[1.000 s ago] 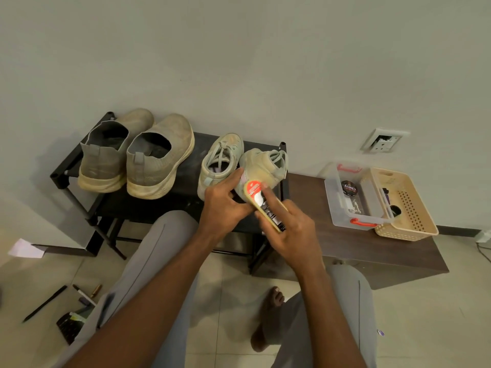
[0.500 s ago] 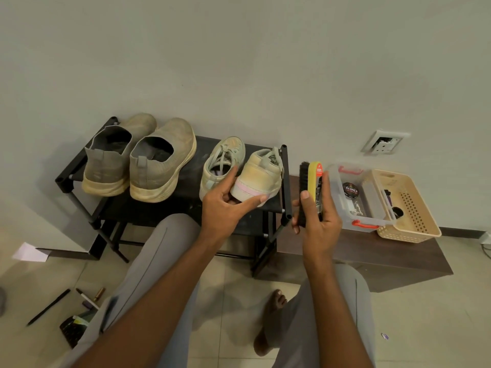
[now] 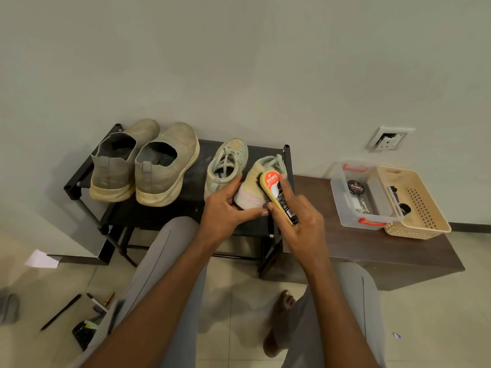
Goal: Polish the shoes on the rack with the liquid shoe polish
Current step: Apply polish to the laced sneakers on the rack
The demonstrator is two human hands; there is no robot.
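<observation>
We're seated facing the black rack [image 3: 87,179]. Far left of the grip: a pair of grey slip-on shoes [image 3: 144,163] on the top shelf, heels toward us, toes to the wall. Next, just left of the grip, a pale lace-up sneaker [image 3: 228,163], same orientation, long axis running away from us. Our left hand [image 3: 225,211] grasps the heel of the second sneaker [image 3: 252,187]: thumb under the sole edge, index finger stretched up between the two sneakers. That shoe sits at the rack's right end, heel toward us, toe pointing to the wall, tipped up at the heel. Our right hand [image 3: 300,216] is clenched round the yellow shoe brush [image 3: 277,197]; its long axis runs diagonally from our palm up-left, red-label end on the sneaker's heel counter, dark bristles against the fabric. Right of the grip, well apart, on the brown bench [image 3: 372,248]: a clear plastic box [image 3: 342,208] holding a round polish tin [image 3: 355,187], touching a beige basket [image 3: 425,208].
</observation>
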